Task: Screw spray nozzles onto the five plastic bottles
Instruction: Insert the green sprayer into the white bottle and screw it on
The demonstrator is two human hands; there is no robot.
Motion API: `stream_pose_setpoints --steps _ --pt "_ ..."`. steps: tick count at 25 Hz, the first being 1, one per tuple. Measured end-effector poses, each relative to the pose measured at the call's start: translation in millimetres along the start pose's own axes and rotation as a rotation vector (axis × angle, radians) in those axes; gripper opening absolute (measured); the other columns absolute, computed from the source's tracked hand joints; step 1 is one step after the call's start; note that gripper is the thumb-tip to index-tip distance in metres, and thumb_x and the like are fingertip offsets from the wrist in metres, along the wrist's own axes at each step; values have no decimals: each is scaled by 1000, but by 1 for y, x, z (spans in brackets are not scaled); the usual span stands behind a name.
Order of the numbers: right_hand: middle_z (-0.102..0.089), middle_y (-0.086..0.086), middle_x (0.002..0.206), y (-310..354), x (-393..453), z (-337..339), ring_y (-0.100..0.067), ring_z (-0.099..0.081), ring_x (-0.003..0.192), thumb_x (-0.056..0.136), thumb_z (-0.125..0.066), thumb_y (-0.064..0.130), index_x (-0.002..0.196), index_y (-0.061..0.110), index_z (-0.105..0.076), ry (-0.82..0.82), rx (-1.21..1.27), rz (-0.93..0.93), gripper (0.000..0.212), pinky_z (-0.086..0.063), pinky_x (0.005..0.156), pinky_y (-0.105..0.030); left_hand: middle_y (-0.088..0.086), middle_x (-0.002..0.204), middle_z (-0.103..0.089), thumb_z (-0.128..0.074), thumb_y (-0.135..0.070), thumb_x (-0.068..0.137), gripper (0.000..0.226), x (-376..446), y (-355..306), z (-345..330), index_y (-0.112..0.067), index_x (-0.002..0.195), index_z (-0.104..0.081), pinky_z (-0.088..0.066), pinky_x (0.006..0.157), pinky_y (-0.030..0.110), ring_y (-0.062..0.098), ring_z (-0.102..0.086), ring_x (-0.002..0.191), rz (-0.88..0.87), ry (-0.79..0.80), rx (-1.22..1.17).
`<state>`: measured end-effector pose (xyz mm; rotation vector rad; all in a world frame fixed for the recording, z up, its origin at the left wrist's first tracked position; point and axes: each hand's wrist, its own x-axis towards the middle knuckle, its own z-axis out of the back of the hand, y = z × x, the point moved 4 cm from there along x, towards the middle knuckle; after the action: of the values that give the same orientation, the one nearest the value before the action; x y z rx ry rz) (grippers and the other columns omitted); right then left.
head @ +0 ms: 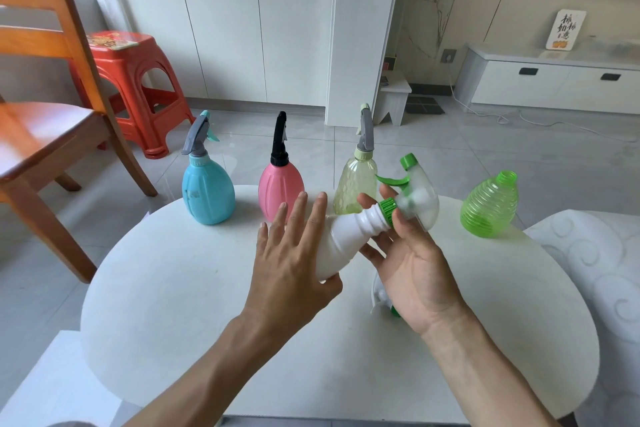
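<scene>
A white bottle (341, 243) lies tilted in the air above the round white table (173, 288). My left hand (294, 263) presses against its body with the fingers spread. My right hand (408, 260) grips the green collar of the clear-and-green spray nozzle (415, 198) seated on the bottle's neck. Along the far edge stand a blue bottle (207, 192), a pink bottle (280, 194) and a pale yellow bottle (355, 189), each with a nozzle on. At the right a green ribbed bottle (490, 210) stands with an open neck. A loose white-and-green nozzle (381, 298) lies on the table, mostly hidden under my right hand.
A wooden chair (45, 121) stands at the left with a red plastic stool (135, 87) behind it. White cupboards and a low white cabinet (554, 83) line the back wall. A patterned white cushion (606, 274) borders the table's right side.
</scene>
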<state>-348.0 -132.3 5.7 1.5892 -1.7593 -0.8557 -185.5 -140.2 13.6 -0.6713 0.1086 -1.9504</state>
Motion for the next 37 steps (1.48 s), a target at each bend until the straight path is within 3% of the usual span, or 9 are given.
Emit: stream_pose_setpoints --steps 4,7,13,17,20,24,26,31,37 --pt "-72 -10 124 2 0 3 -22 -66 118 64 -89 42 116 17 -67 -65 -25 30 62 -57 84 -31 12 158 -30 -82 -29 65 106 -3 -1 -1 -15 154 -27 -36 107 59 38 -29 144 -15 13 -29" --pt "-71 -9 126 5 2 3 -22 -64 120 84 -69 36 118 19 -66 -10 -38 36 38 -56 85 -31 12 153 -40 -84 -27 61 105 -2 -2 -2 -12 152 -32 -42 105 53 34 -39 139 -54 -20 -102" --pt "-67 -7 133 21 0 -2 -24 -59 127 75 -79 50 116 24 -72 158 -109 78 49 -51 96 -34 -25 122 -52 -81 -39 53 100 4 3 3 -38 143 -37 -40 72 3 5 -55 95 -59 119 -381" --pt "-74 -6 110 18 0 -3 -26 -66 114 73 -80 52 97 23 -76 59 -165 120 38 -52 92 -36 -16 119 -61 -80 -38 52 96 -1 -4 2 -31 140 -44 -51 66 23 10 -59 84 -35 37 -310" --pt "-74 -4 105 14 0 0 -31 -66 114 84 -68 42 97 23 -75 27 -157 145 23 -48 96 -43 -6 129 -60 -82 -36 54 102 -6 -12 -3 -21 146 -41 -53 70 31 22 -63 97 -32 -6 -152" --pt "-72 -6 117 27 1 3 -36 -59 126 77 -80 42 106 18 -69 187 -31 122 39 -51 97 -42 -28 142 -42 -85 -64 52 126 1 -6 1 -41 153 -14 -41 88 12 -7 -47 119 -52 185 -361" --pt "-71 -7 120 30 2 4 -38 -56 129 76 -81 41 108 17 -66 241 24 86 43 -50 99 -45 -46 130 -39 -86 -68 46 131 4 -2 2 -56 148 -5 -42 83 2 -22 -42 114 18 281 -570" --pt "-73 -6 112 28 2 -1 -38 -60 124 77 -80 44 106 17 -68 235 -58 72 42 -53 94 -44 -26 102 -58 -82 -54 47 117 -4 -2 -5 -56 145 -19 -49 59 9 -10 -55 91 90 246 -555" --pt "-72 -2 104 35 -4 -11 -36 -65 116 77 -77 51 102 20 -69 175 -188 164 41 -51 96 -46 -47 102 -51 -82 -45 48 110 -4 -6 6 -73 133 -18 -47 49 7 -12 -55 89 23 137 -581"
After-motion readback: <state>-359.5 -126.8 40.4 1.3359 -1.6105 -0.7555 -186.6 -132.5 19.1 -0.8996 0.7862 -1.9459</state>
